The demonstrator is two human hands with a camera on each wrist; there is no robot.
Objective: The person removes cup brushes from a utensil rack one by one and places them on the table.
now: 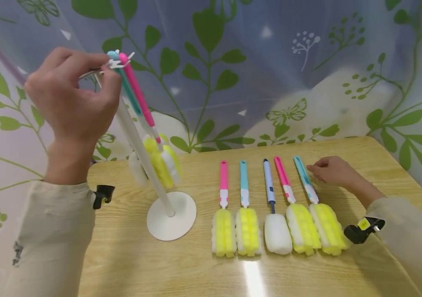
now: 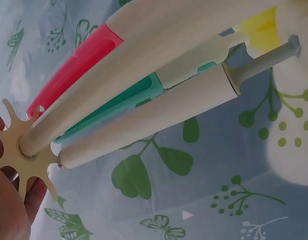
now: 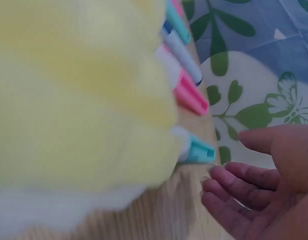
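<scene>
My left hand (image 1: 77, 90) pinches the hooked top (image 2: 11, 145) of a white stand (image 1: 172, 229). From its hooks hang a bottle brush with a pink handle (image 1: 138, 93), one with a teal handle (image 1: 131, 95), and one with a white handle (image 2: 154, 120). My right hand (image 1: 331, 171) is by the handle of the rightmost bottle brush (image 1: 301, 169), teal with a yellow-and-white sponge head. Its fingers are loosely bent and hold nothing; a small gap to the handle (image 3: 200, 150) shows in the right wrist view.
Several bottle brushes lie in a row on the wooden table (image 1: 129, 255): pink (image 1: 223, 177), teal (image 1: 243, 179), lavender with a white head (image 1: 277, 235), and pink (image 1: 282, 173). A leaf-patterned curtain (image 1: 211, 82) hangs behind the table.
</scene>
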